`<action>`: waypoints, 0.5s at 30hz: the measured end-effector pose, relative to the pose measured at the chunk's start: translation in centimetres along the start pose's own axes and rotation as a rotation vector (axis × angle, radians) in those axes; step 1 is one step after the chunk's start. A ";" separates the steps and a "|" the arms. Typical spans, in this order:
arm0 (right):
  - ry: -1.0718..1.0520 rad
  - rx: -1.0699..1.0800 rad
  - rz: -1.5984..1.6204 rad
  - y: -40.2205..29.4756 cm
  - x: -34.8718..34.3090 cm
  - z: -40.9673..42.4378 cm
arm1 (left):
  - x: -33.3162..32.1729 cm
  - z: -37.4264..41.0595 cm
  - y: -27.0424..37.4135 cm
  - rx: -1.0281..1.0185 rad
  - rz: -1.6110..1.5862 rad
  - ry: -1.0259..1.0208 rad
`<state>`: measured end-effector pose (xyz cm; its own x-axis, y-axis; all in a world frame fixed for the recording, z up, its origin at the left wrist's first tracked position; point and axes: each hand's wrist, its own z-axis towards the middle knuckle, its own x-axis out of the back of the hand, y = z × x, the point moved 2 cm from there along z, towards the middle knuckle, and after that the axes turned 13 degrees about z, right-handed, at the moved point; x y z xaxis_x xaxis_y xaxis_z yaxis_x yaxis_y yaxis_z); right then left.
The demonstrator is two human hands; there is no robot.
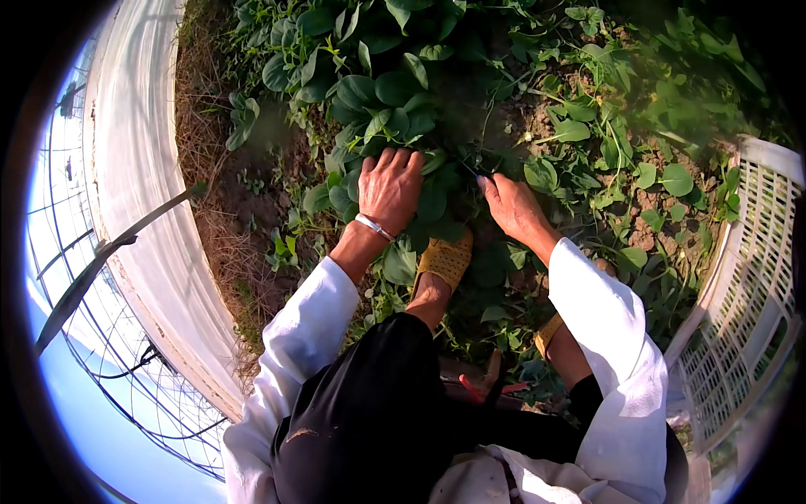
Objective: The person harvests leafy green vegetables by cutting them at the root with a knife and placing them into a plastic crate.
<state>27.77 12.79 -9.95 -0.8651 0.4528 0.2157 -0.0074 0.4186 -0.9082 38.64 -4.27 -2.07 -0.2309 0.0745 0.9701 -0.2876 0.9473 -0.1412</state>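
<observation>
My left hand, with a pale bracelet at its wrist, rests among broad, dark green leaves. Its fingers lie close together over a leafy vegetable plant; the fingertips and thumb are hidden, so its grip cannot be made out. To the right, my right hand is closed around a slim tool with a bit of blue at the handle. Its thin end points up and left toward the leaves, in shadow, and the blade shape is unclear. More leafy greens grow just beyond my left hand.
A white plastic crate stands at the right. White sheeting and netting run along the left, past dry straw. Cut-looking leaves lie on soil at the right. My yellow perforated shoe is below my hands.
</observation>
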 end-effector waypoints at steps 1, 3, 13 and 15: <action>-0.050 -0.117 0.111 0.8 -0.5 -0.1 | -0.2 -0.1 0.2 0.061 -0.036 -0.066; -0.153 -0.347 0.330 0.8 -0.9 -0.7 | -0.4 -0.5 0.1 0.190 -0.106 -0.195; -0.181 -0.567 0.730 0.5 -2.2 -0.3 | -1.7 -1.0 -0.9 0.217 -0.060 -0.353; -0.186 -0.575 0.757 0.7 -2.9 0.3 | -2.2 -0.9 -1.2 0.176 -0.086 -0.257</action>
<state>30.13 11.51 -11.30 -0.6059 0.6496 -0.4593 0.7880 0.4110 -0.4584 40.36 -5.29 -3.87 -0.4190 -0.1059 0.9018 -0.4675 0.8766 -0.1143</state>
